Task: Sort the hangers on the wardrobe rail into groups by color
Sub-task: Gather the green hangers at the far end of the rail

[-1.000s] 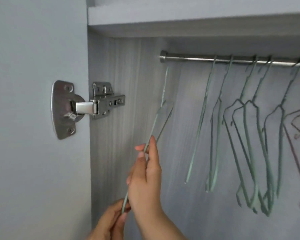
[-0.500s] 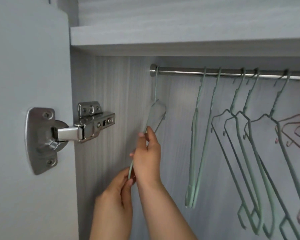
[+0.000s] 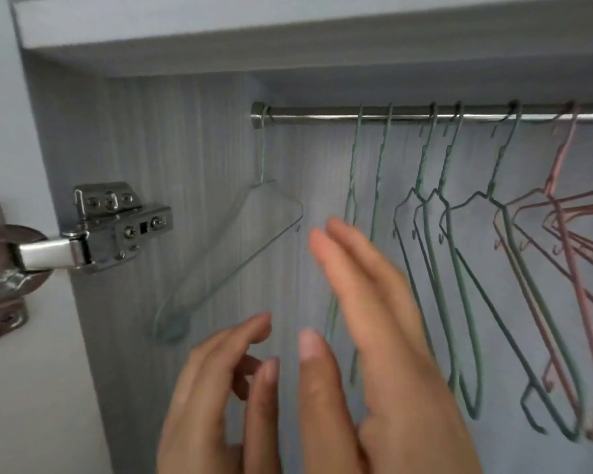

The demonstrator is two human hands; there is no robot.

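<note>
**Green hangers grouped at the left end of the rail; both hands free**

Green wire hangers are hung along the left part of the wardrobe rail (image 3: 356,112). One green hanger (image 3: 240,248) is hooked at the very end of the rail, beside the rail's end cap, and is tilted, its lower corner close to the side panel (image 3: 134,148). A gap separates it from the other green hangers (image 3: 435,268), which hang close together. Pink hangers (image 3: 562,241) are hung further right, just beside the last green one, and run out of view.

The left hand (image 3: 220,388) and the right hand (image 3: 374,319) are raised in front of the rail. The fingers (image 3: 339,241) of both hands are spread loosely and nothing is held. The right hand is blurred, so its exact distance from the hangers cannot be told.

Hazards judged from this position:

- The end hanger may be unhooked if the tilted frame is struck by a passing hand, since the hook sits at the extreme end of the rail.
- Wire frames may be snagged on one another where green and pink overlap, so that two are drawn along together.
- Colours beyond the right edge cannot be checked; a stray green hanger may be missed there.
</note>
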